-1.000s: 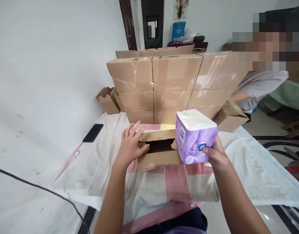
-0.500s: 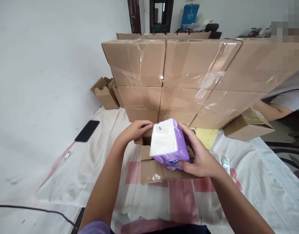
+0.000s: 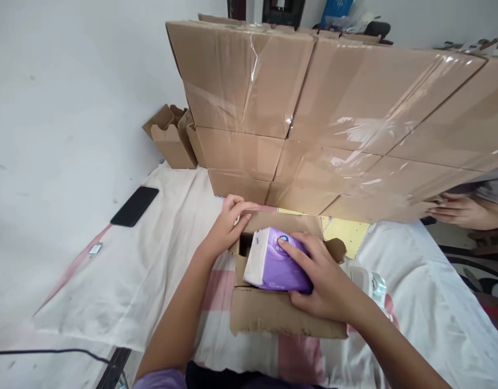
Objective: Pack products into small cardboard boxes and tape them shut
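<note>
A purple and white pack of tissues (image 3: 279,265) lies tilted in the mouth of an open cardboard box (image 3: 287,313), its white end to the left. My right hand (image 3: 319,273) is wrapped round the pack's right part, index finger on its top and thumb along the near side. With fingers bent, my left hand (image 3: 230,224) grips the far left flap of the same box. The box's near flap is folded out toward me. What lies deeper inside is hidden by the pack.
Stacked, taped cardboard boxes (image 3: 333,108) form a wall behind. A black phone (image 3: 135,206) and small open cartons (image 3: 173,138) are at left. Right of the box lies a clear tape roll (image 3: 370,286); a yellow sheet (image 3: 350,235) is behind it. Another person's hand (image 3: 462,210) shows far right.
The tissue pack has come down into the box's opening and turned, so its purple side shows more. My left hand stays at the flap. The other person's small carton is no longer in view.
</note>
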